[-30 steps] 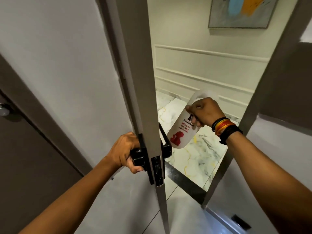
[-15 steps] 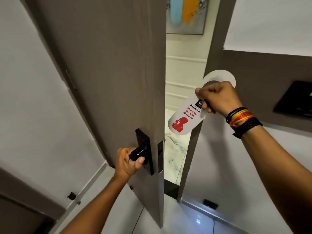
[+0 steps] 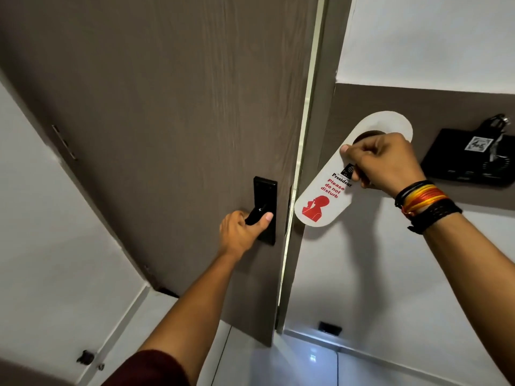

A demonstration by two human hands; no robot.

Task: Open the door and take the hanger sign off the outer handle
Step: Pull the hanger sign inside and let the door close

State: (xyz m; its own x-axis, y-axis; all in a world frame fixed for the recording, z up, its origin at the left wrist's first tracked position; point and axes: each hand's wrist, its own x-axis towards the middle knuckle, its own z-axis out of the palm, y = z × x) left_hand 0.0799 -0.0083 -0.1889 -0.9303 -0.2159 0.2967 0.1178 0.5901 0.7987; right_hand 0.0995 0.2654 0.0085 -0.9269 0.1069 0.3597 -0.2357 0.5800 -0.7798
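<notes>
Doorway [image 3: 295, 190]; sign [image 3: 328, 196] in right hand [image 3: 387, 165]

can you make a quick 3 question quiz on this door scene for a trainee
1. True or false: the hanger sign hangs on a door handle.
2. Which hand grips the inner handle? A) left B) right
3. Fill in: the red text on the sign reads "Please do not ____".

Key:
1. False; the right hand holds it free of the door.
2. A, the left hand.
3. disturb
</notes>
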